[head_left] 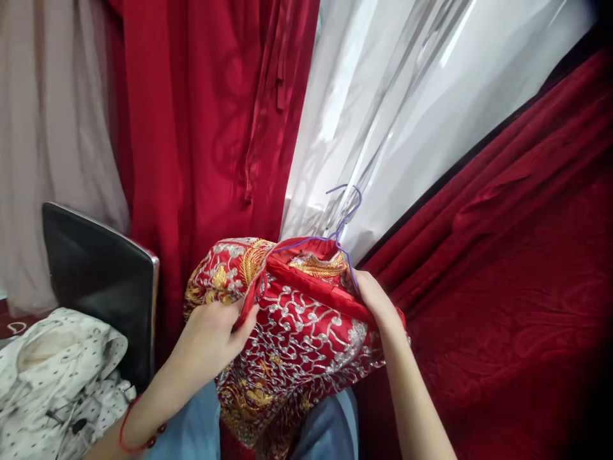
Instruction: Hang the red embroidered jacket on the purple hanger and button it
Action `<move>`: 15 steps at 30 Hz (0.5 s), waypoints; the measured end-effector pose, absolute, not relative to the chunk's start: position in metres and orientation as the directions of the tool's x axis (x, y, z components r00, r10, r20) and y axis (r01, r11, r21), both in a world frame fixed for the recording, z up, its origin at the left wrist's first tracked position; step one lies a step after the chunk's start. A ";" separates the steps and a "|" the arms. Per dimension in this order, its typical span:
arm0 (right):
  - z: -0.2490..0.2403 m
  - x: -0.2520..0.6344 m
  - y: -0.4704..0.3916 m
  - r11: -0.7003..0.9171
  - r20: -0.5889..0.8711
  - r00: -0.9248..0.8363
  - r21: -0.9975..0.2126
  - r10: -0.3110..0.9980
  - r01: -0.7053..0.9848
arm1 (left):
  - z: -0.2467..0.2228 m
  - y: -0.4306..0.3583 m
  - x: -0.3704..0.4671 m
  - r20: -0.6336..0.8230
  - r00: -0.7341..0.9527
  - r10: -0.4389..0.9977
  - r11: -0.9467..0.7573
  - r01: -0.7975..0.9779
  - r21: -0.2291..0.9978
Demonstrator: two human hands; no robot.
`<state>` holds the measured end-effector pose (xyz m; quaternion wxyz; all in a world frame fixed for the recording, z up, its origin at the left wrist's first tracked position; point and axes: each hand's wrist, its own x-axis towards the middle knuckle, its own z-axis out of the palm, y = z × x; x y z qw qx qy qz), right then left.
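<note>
Garment, probably soft, is draping around hanger; left hand is pinching edge, right hand is grasping cloth beside hanger, likely firmest.

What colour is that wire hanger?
The wire hanger is purple, best seen in the head view.

The left hand pinches a red garment (it has gold and silver patterns). The right hand touches its purple hanger, fingers mostly hidden.
</note>
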<state>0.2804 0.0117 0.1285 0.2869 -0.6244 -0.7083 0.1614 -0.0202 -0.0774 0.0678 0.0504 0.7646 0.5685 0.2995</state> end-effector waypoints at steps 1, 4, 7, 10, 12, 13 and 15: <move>0.129 0.280 0.012 0.157 0.213 -0.033 -0.600 0.976 0.784 | 0.069 -0.081 -0.015 0.417 0.206 0.885 -0.420 0.740 0.526; 0.127 0.275 0.010 0.126 0.216 0.022 -0.647 0.976 0.752 | 0.074 -0.080 0.005 0.423 0.283 0.861 -0.509 0.473 0.719; 0.125 0.267 0.007 0.125 0.228 0.048 -0.684 0.972 0.719 | 0.076 -0.067 0.022 0.476 0.206 0.855 -0.486 0.638 0.597; 0.124 0.259 0.002 0.101 0.244 0.095 -0.682 0.965 0.725 | 0.082 -0.055 0.026 0.651 0.013 0.759 -0.399 0.799 0.449; 0.124 0.254 0.000 0.107 0.238 0.085 -0.689 0.968 0.717 | 0.098 -0.048 0.027 0.787 -0.068 0.613 -0.445 0.793 0.415; 0.124 0.252 -0.001 0.122 0.215 0.049 -0.711 0.975 0.693 | 0.110 -0.042 0.029 0.839 -0.056 0.541 -0.502 0.779 0.376; 0.125 0.248 -0.001 0.137 0.128 -0.059 -0.779 0.990 0.612 | 0.140 -0.026 0.039 0.891 0.106 0.441 -0.638 0.736 0.229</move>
